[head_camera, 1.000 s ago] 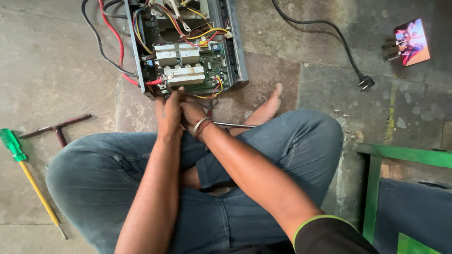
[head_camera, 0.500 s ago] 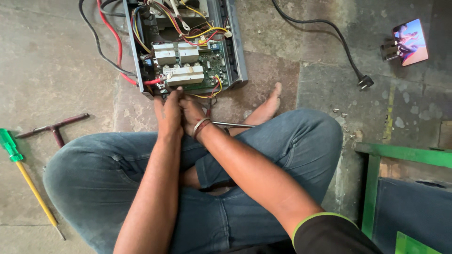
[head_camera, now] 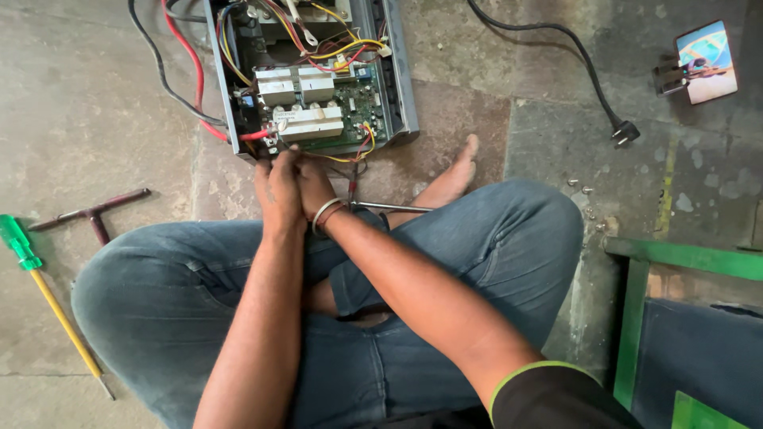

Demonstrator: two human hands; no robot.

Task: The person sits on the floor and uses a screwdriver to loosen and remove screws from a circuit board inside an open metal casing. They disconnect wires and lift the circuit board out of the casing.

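Note:
An opened grey electronics case [head_camera: 397, 71] lies on the concrete floor ahead of my crossed legs, showing a green circuit board [head_camera: 350, 103], white blocks and many coloured wires. My left hand [head_camera: 278, 191] and my right hand [head_camera: 314, 187] are pressed together at the case's near edge, fingers curled around red and yellow wires there. What the fingers pinch is hidden. A thin metal rod [head_camera: 389, 207] lies just right of my right wrist, which wears a bangle.
A green-handled screwdriver with a yellow shaft [head_camera: 48, 302] and a dark T-handled tool [head_camera: 91, 214] lie on the floor at left. A black power cord with plug [head_camera: 624, 131] and a phone [head_camera: 706, 62] lie at right. Small screws [head_camera: 580, 189] and a green metal frame [head_camera: 683, 258] are at right.
Both hands have stayed together at the case's near edge with only slight shifting; the camera view has drifted a little.

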